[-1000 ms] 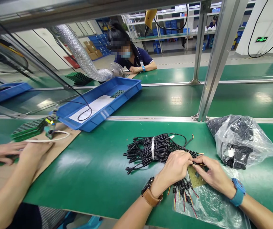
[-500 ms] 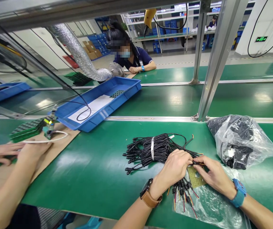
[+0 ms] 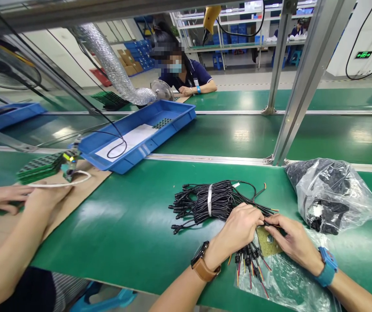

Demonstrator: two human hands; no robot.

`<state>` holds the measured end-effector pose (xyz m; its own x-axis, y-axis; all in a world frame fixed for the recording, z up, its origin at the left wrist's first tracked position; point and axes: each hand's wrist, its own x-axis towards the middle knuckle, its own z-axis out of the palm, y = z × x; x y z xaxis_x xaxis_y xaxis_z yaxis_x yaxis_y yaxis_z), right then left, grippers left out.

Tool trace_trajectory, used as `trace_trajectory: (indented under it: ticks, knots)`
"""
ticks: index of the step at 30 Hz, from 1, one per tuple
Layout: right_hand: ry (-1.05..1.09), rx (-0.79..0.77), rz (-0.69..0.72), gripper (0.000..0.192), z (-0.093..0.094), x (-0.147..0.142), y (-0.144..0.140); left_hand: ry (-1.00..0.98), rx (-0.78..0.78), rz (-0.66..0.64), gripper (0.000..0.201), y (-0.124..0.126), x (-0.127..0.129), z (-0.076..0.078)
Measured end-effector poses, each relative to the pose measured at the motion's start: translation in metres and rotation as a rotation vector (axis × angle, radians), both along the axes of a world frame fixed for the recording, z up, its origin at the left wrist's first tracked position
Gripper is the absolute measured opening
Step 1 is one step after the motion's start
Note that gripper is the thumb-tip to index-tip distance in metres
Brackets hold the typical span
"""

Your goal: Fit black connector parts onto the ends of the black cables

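My left hand (image 3: pixel 244 226) is closed, fingertips pinched on the end of a black cable, beside the bundle. My right hand (image 3: pixel 292 239) meets it from the right, thumb and forefinger pinching the same cable end, partly hidden by the fingers. A bundle of black cables (image 3: pixel 221 206), tied with a white band, lies on the green table just beyond my left hand. Cable ends with black fittings and red and yellow wires (image 3: pixel 252 262) fan out below my hands over a clear plastic bag (image 3: pixel 286 277). A yellowish speckled square piece (image 3: pixel 266 243) lies between my hands.
A clear bag of black parts (image 3: pixel 327 199) sits at the right. Behind stand a metal post (image 3: pixel 298 86) and a blue tray (image 3: pixel 137 158) holding paper. At left, another person's hands (image 3: pixel 47 197) work near stacked green boards (image 3: pixel 39 167). Another person (image 3: pixel 186 78) sits across.
The view has shifted slightly, so the background sits a little further right. Both my hands keep nearly the same pinch on the cable end.
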<state>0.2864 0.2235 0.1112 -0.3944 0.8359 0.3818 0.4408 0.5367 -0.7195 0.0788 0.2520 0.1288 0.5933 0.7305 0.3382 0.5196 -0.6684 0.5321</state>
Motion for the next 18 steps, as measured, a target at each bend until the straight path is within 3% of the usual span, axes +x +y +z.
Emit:
trace_trajectory:
  ticks: [7,11,15,18]
  knots:
    - [-0.004,0.019,0.016,0.011,0.001,-0.006,0.000,0.039,-0.026,0.009,0.021,0.000,0.001,0.000]
    - [-0.099,0.123,0.049,0.015,0.007,0.000,0.001,0.052,-0.046,-0.009,0.021,0.000,-0.002,0.007]
    - [-0.188,0.377,0.030,0.020,0.026,0.038,-0.002,0.090,-0.051,-0.031,0.014,0.000,-0.012,0.024]
    - [-0.098,0.552,-0.153,0.023,0.040,0.079,0.000,0.161,-0.074,-0.068,0.012,-0.001,-0.019,0.034]
